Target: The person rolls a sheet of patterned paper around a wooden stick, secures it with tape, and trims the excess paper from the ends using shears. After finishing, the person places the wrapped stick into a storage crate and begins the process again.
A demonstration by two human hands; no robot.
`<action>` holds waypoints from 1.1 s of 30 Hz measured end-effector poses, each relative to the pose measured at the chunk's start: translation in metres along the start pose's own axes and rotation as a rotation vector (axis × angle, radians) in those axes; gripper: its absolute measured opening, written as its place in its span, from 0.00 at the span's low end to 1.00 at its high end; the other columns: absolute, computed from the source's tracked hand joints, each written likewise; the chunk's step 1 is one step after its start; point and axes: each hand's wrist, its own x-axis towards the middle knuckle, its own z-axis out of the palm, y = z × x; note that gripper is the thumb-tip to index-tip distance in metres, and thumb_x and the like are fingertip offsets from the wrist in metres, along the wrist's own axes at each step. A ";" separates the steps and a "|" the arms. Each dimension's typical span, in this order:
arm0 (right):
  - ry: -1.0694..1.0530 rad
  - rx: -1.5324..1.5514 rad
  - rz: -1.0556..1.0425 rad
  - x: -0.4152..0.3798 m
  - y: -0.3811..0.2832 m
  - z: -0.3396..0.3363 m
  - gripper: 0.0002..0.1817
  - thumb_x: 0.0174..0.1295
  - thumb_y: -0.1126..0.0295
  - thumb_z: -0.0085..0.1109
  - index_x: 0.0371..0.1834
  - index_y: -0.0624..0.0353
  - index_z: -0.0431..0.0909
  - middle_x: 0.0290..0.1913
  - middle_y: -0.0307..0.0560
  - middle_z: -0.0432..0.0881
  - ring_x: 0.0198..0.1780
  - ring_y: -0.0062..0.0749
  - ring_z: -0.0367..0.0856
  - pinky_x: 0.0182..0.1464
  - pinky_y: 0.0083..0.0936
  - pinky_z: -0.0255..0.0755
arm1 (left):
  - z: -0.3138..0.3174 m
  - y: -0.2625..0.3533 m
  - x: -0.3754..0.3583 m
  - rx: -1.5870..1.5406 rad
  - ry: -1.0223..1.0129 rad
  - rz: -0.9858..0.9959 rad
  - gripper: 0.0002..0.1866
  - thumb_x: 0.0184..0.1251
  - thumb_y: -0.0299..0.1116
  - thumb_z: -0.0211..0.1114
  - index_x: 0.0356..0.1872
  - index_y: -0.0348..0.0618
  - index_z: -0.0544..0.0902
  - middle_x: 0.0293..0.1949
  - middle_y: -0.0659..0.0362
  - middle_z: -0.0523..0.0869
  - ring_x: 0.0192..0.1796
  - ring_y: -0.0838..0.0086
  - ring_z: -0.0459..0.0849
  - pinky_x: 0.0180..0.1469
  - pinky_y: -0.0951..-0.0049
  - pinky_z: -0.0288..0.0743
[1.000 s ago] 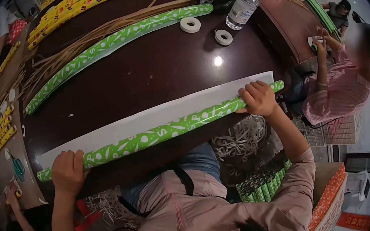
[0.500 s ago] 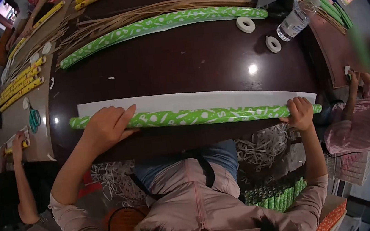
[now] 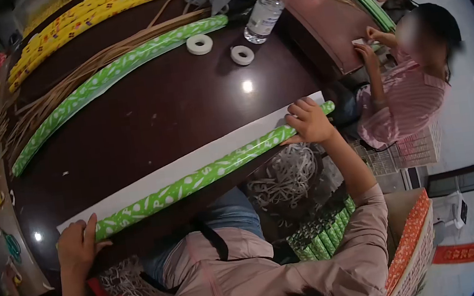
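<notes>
A green patterned roll (image 3: 193, 180) lies along the front edge of the dark table, with a white strip of its sheet (image 3: 190, 153) showing flat behind it. My left hand (image 3: 77, 243) is wrapped over the roll's left end, thumb on the near side. Near the roll's right end, my right hand (image 3: 309, 121) grips it with bent fingers, and a short piece of the roll sticks out past the hand.
Further back lie a long green sheet roll (image 3: 104, 78), brown strips (image 3: 58, 90), yellow rolls (image 3: 91, 21), two white tape rolls (image 3: 199, 44) and a bottle (image 3: 269, 11). A co-worker (image 3: 406, 80) sits at the right. Shredded strips (image 3: 284, 174) are below the table edge.
The view has turned to the right, so the table and roll now look slanted. My left hand has shifted out to the roll's left end. My right hand still grips near the right end.
</notes>
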 end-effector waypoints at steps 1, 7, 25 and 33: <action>-0.019 0.017 0.003 -0.007 0.002 0.005 0.31 0.46 0.40 0.67 0.31 0.61 0.72 0.33 0.47 0.75 0.34 0.43 0.75 0.39 0.36 0.71 | 0.003 0.002 -0.006 0.042 -0.018 -0.004 0.41 0.38 0.30 0.79 0.62 0.41 0.75 0.38 0.51 0.78 0.34 0.58 0.79 0.32 0.61 0.73; -0.022 0.005 -0.057 -0.005 0.012 0.004 0.31 0.46 0.42 0.68 0.33 0.62 0.72 0.30 0.46 0.72 0.31 0.41 0.73 0.36 0.34 0.70 | 0.016 0.013 -0.005 0.045 0.055 0.001 0.43 0.38 0.21 0.77 0.64 0.37 0.71 0.32 0.52 0.79 0.32 0.58 0.78 0.30 0.62 0.72; -0.061 0.015 -0.240 0.003 0.044 0.012 0.25 0.57 0.46 0.65 0.44 0.53 0.71 0.26 0.39 0.69 0.27 0.35 0.73 0.31 0.30 0.69 | 0.018 0.031 0.018 0.105 0.000 0.013 0.36 0.47 0.36 0.73 0.60 0.29 0.76 0.32 0.53 0.77 0.34 0.61 0.76 0.34 0.62 0.74; -0.033 0.042 -0.233 0.001 0.039 0.012 0.24 0.55 0.48 0.68 0.42 0.54 0.73 0.26 0.38 0.71 0.28 0.33 0.73 0.31 0.30 0.69 | 0.018 0.025 0.020 -0.063 -0.043 0.007 0.36 0.51 0.37 0.75 0.61 0.32 0.75 0.35 0.52 0.78 0.34 0.59 0.76 0.35 0.63 0.74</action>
